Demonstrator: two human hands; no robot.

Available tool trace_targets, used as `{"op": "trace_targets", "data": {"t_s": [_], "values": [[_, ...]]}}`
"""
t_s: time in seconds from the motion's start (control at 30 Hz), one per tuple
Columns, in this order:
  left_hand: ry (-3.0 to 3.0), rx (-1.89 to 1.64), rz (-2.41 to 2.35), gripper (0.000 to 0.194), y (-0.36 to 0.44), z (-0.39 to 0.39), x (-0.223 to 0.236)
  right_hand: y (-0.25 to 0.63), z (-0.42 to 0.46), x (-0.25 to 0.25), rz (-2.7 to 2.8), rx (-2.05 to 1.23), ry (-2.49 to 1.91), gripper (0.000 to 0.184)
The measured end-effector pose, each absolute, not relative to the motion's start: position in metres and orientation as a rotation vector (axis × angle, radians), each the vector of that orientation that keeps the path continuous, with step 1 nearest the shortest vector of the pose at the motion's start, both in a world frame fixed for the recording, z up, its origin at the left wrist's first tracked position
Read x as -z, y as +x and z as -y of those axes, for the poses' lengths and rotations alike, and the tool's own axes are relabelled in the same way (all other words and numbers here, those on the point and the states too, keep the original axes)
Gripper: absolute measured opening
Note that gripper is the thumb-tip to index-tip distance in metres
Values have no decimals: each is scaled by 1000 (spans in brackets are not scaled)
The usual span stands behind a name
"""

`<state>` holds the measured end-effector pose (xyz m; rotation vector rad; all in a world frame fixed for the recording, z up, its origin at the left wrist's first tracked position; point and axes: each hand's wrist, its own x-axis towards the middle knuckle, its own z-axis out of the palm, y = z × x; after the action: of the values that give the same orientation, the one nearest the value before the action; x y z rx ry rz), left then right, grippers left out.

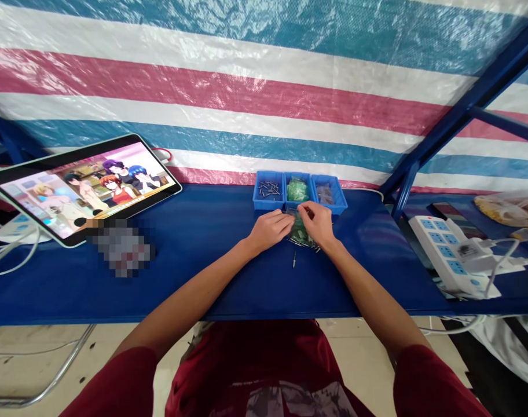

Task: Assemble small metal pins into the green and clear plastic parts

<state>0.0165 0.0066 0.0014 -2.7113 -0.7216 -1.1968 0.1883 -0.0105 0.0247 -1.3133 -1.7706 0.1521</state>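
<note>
Maroon shirt [242, 359] fills my foreground; beyond, my left hand [270, 230] and right hand [319, 223] pinch a plastic bag [300, 233] between them, where a slipping grip could scatter its metal pins, one loose pin [294, 262] already lying just nearer me on the table [198, 231].

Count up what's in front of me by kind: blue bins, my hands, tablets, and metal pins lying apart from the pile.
Blue bins: 3
Hands: 2 (left hand, right hand)
Tablet: 1
Metal pin lying apart: 1
Total: 7
</note>
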Motion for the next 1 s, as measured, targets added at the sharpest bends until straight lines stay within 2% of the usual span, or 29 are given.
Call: {"op": "trace_targets", "data": {"t_s": [0.13, 0.57, 0.73, 0.87, 1.0], "values": [[-2683, 1363, 883, 25, 14, -5, -3, 189, 13, -28, 1784, -186, -1273, 38], [-2701, 2012, 1465, 31, 10, -9, -10, 186, 12, -25, 1895, -311, -1150, 40], [-2923, 2017, 1525, 35, 9, -15, -2, 186, 11, -23, 1794, -358, -1209, 38], [-2977, 1991, 1565, 40, 7, -17, -2, 185, 14, -22, 1766, -432, -1171, 29], [-2935, 2058, 1609, 44, 4, -15, -10, 187, 16, -21, 1820, -400, -1057, 36]]}}
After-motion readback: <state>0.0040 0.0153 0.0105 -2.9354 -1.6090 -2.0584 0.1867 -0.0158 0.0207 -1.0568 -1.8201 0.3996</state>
